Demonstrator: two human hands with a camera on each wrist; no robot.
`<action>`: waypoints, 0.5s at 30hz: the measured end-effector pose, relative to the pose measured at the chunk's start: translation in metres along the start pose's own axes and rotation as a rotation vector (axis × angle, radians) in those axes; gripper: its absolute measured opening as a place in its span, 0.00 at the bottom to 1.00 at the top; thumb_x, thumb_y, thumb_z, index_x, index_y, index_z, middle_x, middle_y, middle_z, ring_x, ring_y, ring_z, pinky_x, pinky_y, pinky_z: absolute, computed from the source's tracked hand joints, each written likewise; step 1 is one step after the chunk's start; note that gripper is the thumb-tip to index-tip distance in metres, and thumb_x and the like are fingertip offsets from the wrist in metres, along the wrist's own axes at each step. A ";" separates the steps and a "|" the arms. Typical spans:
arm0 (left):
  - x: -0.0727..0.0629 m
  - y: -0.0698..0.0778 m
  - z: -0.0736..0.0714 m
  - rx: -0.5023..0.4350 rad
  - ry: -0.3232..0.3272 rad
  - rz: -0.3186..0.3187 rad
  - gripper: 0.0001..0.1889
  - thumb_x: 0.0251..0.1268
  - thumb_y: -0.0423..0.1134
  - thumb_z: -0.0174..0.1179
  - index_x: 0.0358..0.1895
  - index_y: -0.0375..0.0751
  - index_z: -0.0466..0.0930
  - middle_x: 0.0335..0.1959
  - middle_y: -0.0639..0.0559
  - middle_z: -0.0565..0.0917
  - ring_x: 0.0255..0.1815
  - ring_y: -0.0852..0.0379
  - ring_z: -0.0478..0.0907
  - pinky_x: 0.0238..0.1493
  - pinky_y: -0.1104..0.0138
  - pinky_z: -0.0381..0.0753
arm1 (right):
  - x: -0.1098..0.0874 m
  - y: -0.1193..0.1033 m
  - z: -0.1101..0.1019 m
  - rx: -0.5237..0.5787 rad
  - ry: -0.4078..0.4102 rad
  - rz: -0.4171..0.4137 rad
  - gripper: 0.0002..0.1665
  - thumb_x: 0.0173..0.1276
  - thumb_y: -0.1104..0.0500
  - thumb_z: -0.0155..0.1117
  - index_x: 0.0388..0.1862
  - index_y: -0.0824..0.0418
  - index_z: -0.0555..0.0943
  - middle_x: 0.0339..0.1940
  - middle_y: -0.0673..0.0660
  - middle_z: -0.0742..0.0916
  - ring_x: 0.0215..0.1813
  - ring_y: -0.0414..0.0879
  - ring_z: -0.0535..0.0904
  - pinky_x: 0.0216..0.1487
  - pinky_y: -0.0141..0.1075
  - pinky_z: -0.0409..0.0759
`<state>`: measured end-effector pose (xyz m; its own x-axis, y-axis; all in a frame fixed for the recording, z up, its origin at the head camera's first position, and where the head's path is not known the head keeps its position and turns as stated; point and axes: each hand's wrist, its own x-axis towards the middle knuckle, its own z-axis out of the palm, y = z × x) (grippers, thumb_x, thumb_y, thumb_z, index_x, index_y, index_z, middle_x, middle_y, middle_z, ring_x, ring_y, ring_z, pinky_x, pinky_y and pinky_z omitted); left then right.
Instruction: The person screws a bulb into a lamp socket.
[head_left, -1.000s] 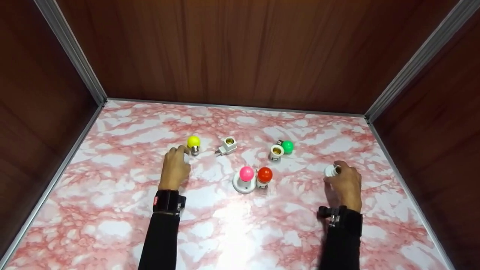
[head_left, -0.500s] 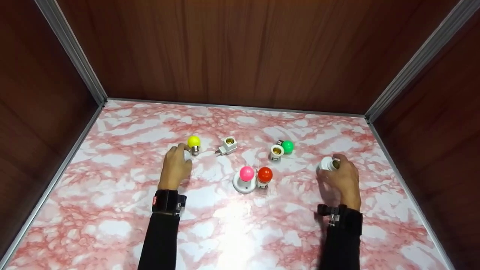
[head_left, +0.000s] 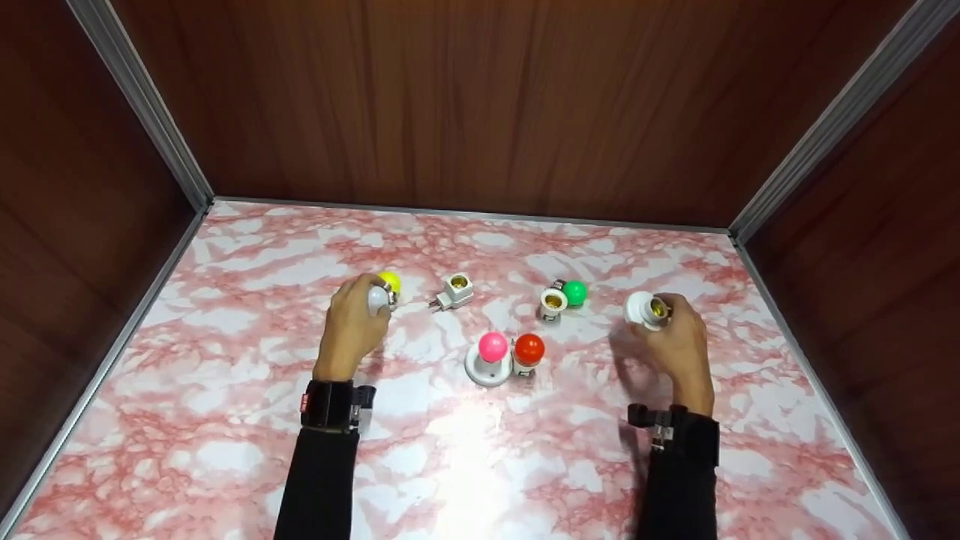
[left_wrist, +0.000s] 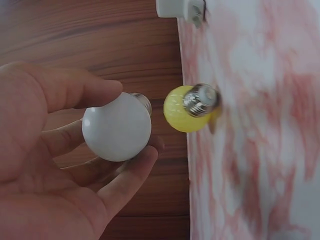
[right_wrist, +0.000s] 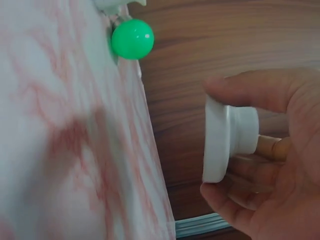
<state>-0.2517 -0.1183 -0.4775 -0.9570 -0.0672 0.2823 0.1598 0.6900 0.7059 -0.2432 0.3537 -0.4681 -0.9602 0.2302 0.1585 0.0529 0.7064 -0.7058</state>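
My left hand grips a white light bulb between thumb and fingers, its metal screw base pointing away from the palm. Just beyond that bulb, a yellow bulb lies on the table, partly hidden by the hand in the head view. On the right, my right hand holds a white round-based lamp holder by its rim, raised off the table. In the head view the brass-lined socket of this holder faces up and toward the hand.
Mid-table, a pink bulb sits in a round white holder beside a red bulb in another holder. Behind them are a white plug-in socket, a white holder and a green bulb. Wooden walls enclose the marbled table.
My right hand has lifted the lamp holder and brought it leftward and away from me, turning its socket more into sight. My left hand has raised the white bulb slightly, moving it toward the right.
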 end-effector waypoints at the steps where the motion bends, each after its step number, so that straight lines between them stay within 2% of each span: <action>1: 0.000 0.001 -0.001 -0.001 0.004 0.001 0.19 0.66 0.30 0.64 0.60 0.33 0.81 0.61 0.32 0.84 0.64 0.33 0.80 0.62 0.43 0.83 | 0.000 -0.002 0.001 0.002 0.006 -0.011 0.38 0.65 0.60 0.75 0.71 0.70 0.73 0.68 0.74 0.81 0.71 0.68 0.77 0.75 0.60 0.74; 6: -0.001 0.008 -0.004 -0.021 0.014 -0.005 0.20 0.67 0.32 0.66 0.61 0.37 0.82 0.60 0.33 0.83 0.59 0.35 0.81 0.57 0.45 0.85 | 0.002 -0.009 0.004 0.050 0.028 -0.051 0.41 0.67 0.59 0.75 0.77 0.64 0.72 0.70 0.71 0.79 0.73 0.65 0.74 0.77 0.57 0.73; 10: -0.003 0.013 -0.007 -0.056 -0.004 -0.032 0.20 0.68 0.34 0.66 0.62 0.41 0.83 0.62 0.35 0.79 0.61 0.38 0.79 0.59 0.47 0.85 | 0.001 -0.013 0.007 0.155 0.044 -0.063 0.47 0.67 0.61 0.75 0.82 0.61 0.65 0.75 0.69 0.78 0.77 0.61 0.74 0.77 0.50 0.73; 13: -0.003 0.017 -0.010 -0.099 -0.015 -0.050 0.20 0.69 0.35 0.66 0.63 0.43 0.84 0.63 0.36 0.77 0.62 0.39 0.77 0.62 0.48 0.84 | -0.001 -0.017 0.009 0.256 0.061 -0.068 0.49 0.66 0.65 0.77 0.80 0.64 0.60 0.76 0.68 0.78 0.78 0.58 0.75 0.73 0.41 0.72; 15: -0.003 0.020 -0.012 -0.127 -0.010 -0.047 0.21 0.68 0.35 0.66 0.64 0.44 0.84 0.62 0.37 0.77 0.62 0.40 0.77 0.62 0.48 0.83 | -0.003 -0.020 0.011 0.306 0.070 -0.077 0.47 0.65 0.66 0.77 0.76 0.67 0.60 0.76 0.67 0.78 0.78 0.58 0.75 0.71 0.36 0.71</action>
<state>-0.2431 -0.1128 -0.4561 -0.9665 -0.0892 0.2409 0.1438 0.5892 0.7951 -0.2446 0.3315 -0.4619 -0.9365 0.2364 0.2591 -0.1145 0.4922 -0.8629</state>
